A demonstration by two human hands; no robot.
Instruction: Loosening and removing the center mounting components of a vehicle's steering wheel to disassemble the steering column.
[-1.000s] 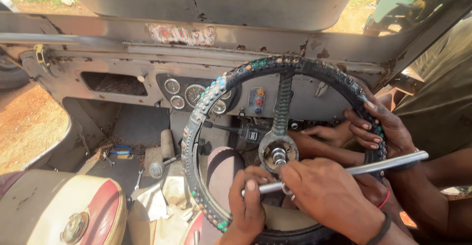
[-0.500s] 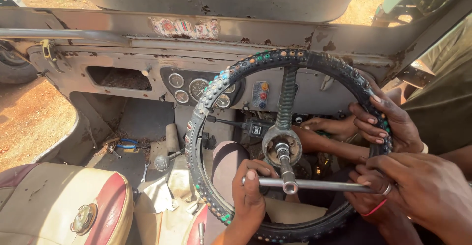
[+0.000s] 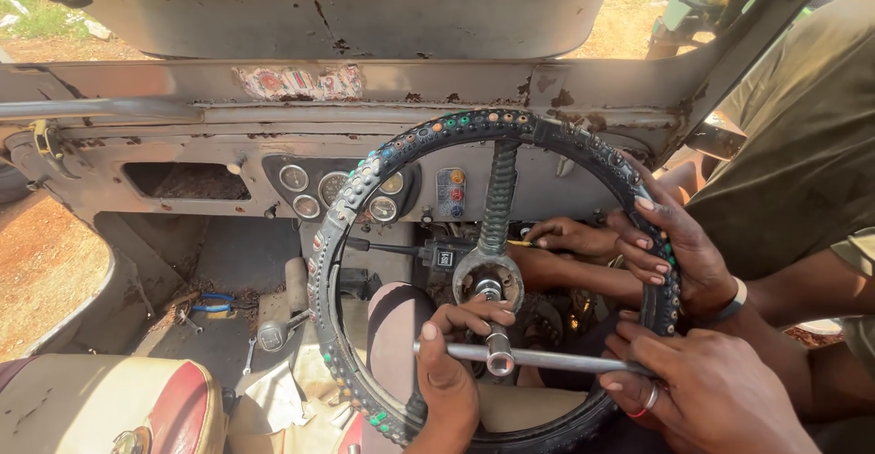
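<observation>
A black steering wheel [image 3: 474, 124] with coloured studs on its rim fills the middle. A metal T-bar wrench [image 3: 556, 360] sits on the nut at the hub [image 3: 488, 281], its bar almost level. My left hand [image 3: 448, 374] grips the bar's left end from below. My right hand [image 3: 702, 388], with a ring and a red band, holds the bar's right end. A co-worker in an olive shirt grips the wheel's right rim with one hand [image 3: 679, 255]. Their other hand [image 3: 567, 235] reaches behind the spokes near the column.
Round gauges [image 3: 314, 190] sit in the worn grey dashboard [image 3: 182, 121]. A lever knob [image 3: 272, 334], blue-handled pliers [image 3: 211, 305] and a small spanner [image 3: 250, 355] lie around the footwell. A tan and red seat [image 3: 109, 408] is at the lower left.
The T-bar has turned clockwise from right-end-up to almost level, its right end now lower. My right hand followed it down. The co-worker's hand stays on the rim.
</observation>
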